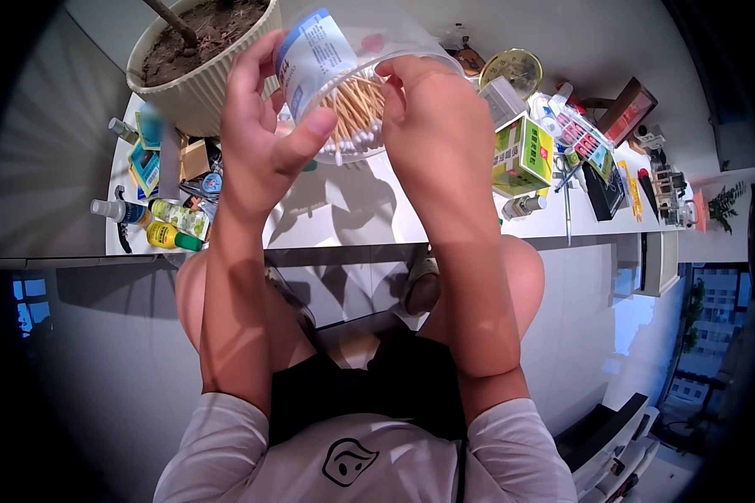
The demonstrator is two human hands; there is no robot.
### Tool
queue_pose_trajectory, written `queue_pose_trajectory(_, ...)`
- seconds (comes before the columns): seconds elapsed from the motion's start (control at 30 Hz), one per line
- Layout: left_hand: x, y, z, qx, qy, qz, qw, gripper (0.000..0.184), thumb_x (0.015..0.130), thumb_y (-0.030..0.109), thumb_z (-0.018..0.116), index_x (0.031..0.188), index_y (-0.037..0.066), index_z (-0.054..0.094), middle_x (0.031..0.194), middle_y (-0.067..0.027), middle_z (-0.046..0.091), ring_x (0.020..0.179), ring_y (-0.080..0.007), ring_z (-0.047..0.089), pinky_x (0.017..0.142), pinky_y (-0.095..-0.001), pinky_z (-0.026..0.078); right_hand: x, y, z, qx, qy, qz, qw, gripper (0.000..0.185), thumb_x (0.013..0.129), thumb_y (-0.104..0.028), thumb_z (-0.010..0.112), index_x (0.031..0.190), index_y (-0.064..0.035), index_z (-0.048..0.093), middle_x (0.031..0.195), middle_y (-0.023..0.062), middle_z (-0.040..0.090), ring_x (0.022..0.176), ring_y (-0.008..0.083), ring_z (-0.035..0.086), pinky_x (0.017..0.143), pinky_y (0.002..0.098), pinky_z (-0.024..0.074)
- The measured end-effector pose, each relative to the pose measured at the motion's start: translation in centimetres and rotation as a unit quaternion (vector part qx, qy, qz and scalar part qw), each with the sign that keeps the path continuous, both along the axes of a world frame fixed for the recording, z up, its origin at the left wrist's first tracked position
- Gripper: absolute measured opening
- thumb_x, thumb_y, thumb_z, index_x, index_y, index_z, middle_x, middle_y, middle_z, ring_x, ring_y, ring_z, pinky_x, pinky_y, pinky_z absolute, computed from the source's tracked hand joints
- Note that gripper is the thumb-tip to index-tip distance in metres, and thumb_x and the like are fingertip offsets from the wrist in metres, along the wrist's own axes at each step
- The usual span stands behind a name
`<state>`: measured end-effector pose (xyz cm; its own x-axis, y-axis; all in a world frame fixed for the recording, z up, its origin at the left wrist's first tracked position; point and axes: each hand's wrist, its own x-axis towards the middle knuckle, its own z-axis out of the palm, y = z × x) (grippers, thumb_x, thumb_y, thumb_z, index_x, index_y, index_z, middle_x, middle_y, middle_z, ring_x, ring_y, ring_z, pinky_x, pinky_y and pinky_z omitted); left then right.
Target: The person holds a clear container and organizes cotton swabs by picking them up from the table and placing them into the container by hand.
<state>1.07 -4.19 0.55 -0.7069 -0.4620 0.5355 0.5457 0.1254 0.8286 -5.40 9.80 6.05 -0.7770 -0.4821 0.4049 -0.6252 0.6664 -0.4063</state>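
Observation:
A clear plastic tub (317,49) with a blue-and-white label is held up above the desk, tilted so its inside faces me. Many wooden-stick cotton swabs (356,105) with white tips lie in it. My left hand (264,126) grips the tub from the left, thumb across its near rim and fingers behind the label. My right hand (434,109) is at the tub's right side, its fingers curled in beside the swab sticks. What those fingertips pinch, if anything, is hidden by the hand.
A ribbed white plant pot (189,105) stands at the back left. Near the left edge are a yellow bottle with a green cap (172,236) and other small bottles. A green-yellow box (524,157) stands right of my right hand, with a black box (602,191) farther right.

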Motion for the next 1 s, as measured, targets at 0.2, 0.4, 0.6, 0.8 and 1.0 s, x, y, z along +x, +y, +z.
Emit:
queue_pose_trajectory(0.2, 0.2, -0.2, 0.4, 0.029, 0.001, -0.017, 0.999, 0.083, 0.072, 0.028, 0.076, 0.134, -0.006, 0.033, 0.126, -0.0149, 0.043, 0.121, -0.0222, 0.043, 0.104, -0.0380, 0.036, 0.7, 0.0, 0.1, -0.053, 0.046, 0.002, 0.998, 0.017, 0.080, -0.013, 0.061, 0.095, -0.0054, 0.067, 0.082, 0.0110, 0.067, 0.075, 0.0317, 0.063, 0.069, 0.0389, 0.0483)
queue_pose_trajectory(0.4, 0.2, -1.0, 0.0, -0.039, -0.005, 0.041, 0.998, 0.078, 0.072, 0.027, 0.077, 0.131, -0.007, 0.037, 0.122, -0.0129, 0.044, 0.116, -0.0213, 0.045, 0.101, -0.0373, 0.040, 1.8, -0.4, 0.8, -0.041, 0.047, -0.052, 0.997, 0.018, 0.078, -0.017, 0.063, 0.092, -0.0077, 0.068, 0.074, 0.0069, 0.068, 0.071, 0.0290, 0.064, 0.066, 0.0382, 0.0489)
queue_pose_trajectory(0.6, 0.2, -1.0, 0.1, -0.034, -0.003, 0.045, 0.998, 0.075, 0.072, 0.026, 0.077, 0.129, -0.006, 0.040, 0.120, -0.0120, 0.044, 0.115, -0.0202, 0.045, 0.100, -0.0377, 0.041, 1.1, 0.0, 0.4, -0.044, 0.090, -0.026, 0.995, 0.016, 0.077, -0.016, 0.065, 0.090, -0.0071, 0.067, 0.077, 0.0070, 0.068, 0.069, 0.0285, 0.064, 0.064, 0.0366, 0.0487)
queue_pose_trajectory(0.8, 0.4, -0.9, 0.7, -0.023, -0.007, 0.046, 0.999, 0.072, 0.074, 0.026, 0.075, 0.129, -0.006, 0.040, 0.120, -0.0124, 0.046, 0.114, -0.0206, 0.047, 0.101, -0.0377, 0.039, 0.4, 1.1, 1.0, -0.079, 0.054, 0.231, 0.968, 0.017, 0.072, -0.014, 0.070, 0.087, -0.0042, 0.067, 0.086, 0.0081, 0.066, 0.072, 0.0283, 0.062, 0.065, 0.0364, 0.0481)
queue_pose_trajectory(1.0, 0.5, -1.1, 0.7, -0.015, 0.005, 0.037, 0.999, 0.072, 0.076, 0.027, 0.074, 0.129, -0.006, 0.039, 0.119, -0.0139, 0.047, 0.114, -0.0203, 0.048, 0.099, -0.0357, 0.040, 1.1, 0.6, 0.6, -0.053, 0.054, 0.292, 0.953, 0.013, 0.070, -0.011, 0.067, 0.077, -0.0026, 0.061, 0.080, 0.0092, 0.058, 0.079, 0.0294, 0.057, 0.072, 0.0384, 0.0444)
